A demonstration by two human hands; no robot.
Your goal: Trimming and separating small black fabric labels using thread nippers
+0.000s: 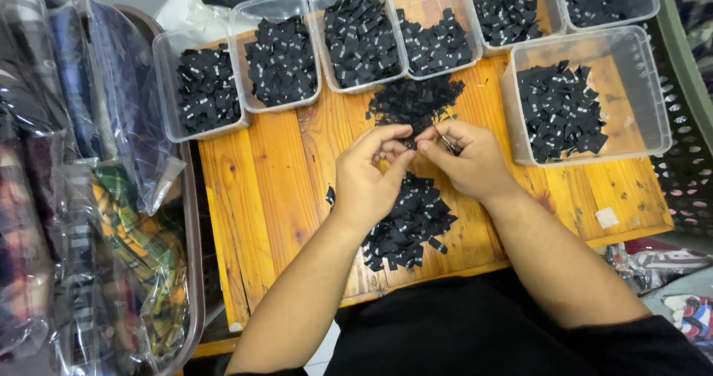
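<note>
2 hands pinch 1 small black label [407, 143] over a wooden bench [260, 198].
Left hand [368, 179] and right hand [468, 161] fingertips nearly closed; a slip could drop it into the loose pile [408, 224] near the front edge.

Both forearms angle inward — left hand [368, 179] and right hand [464, 161] meet, fingertips pinched together.

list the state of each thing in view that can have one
left hand: fingertips pinched, meeting the right
right hand: pinching a thin metal tool, kind unclear
clear plastic tubs: lidless, part filled with small black fabric labels
loose black label piles: heaped on the orange wooden slat table
plastic-bagged plaid cloths: stacked at the left
</note>
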